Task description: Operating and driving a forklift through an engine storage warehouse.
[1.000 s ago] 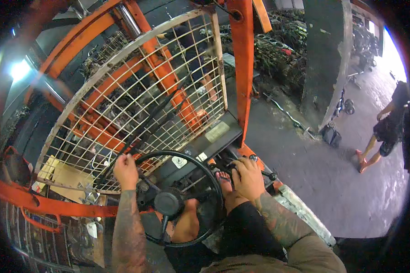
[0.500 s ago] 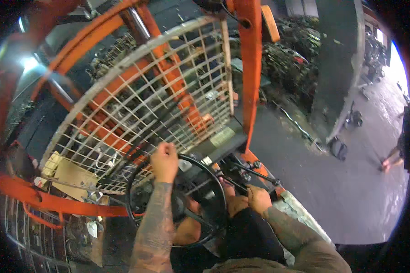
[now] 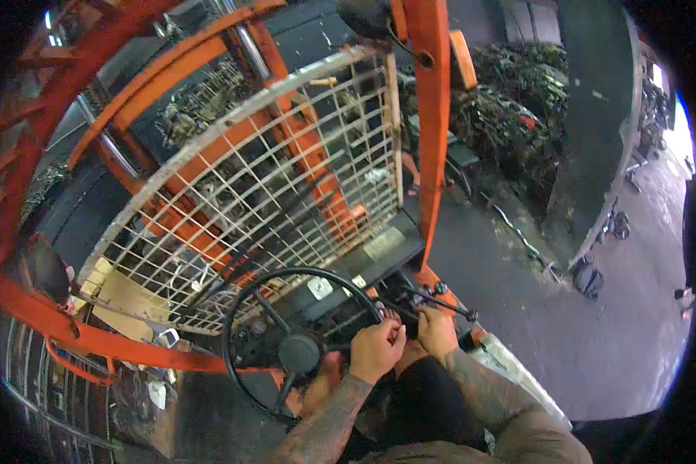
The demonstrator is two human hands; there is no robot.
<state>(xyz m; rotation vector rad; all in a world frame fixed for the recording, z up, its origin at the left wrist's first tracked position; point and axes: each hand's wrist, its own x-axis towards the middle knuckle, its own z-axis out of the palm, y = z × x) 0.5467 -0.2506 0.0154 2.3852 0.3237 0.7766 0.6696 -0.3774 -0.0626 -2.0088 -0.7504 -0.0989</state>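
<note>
My left hand (image 3: 377,352) is closed at the right side of the black steering wheel (image 3: 249,292), its fingers curled round the rim. The wheel's hub (image 3: 298,353) sits to the left of that hand. Just to its right, my right hand (image 3: 438,332) is closed on a control lever at the dashboard's right end; its fingers partly hide the lever. Beside it, another black-knobbed lever (image 3: 470,315) sticks out to the right. Both tattooed forearms come in from the lower edge.
A pale wire mesh guard (image 3: 247,182) stands ahead, with the orange mast (image 3: 309,151) behind it. An orange post (image 3: 428,139) rises at the right front. Piled metal parts (image 3: 510,116) lie beyond. A grey pillar (image 3: 595,124) stands right. Part of another person shows at the right edge.
My left hand has swung from the top of the steering wheel to its right side, and the wheel has turned clockwise. My right hand stays at the levers. The view has shifted slightly.
</note>
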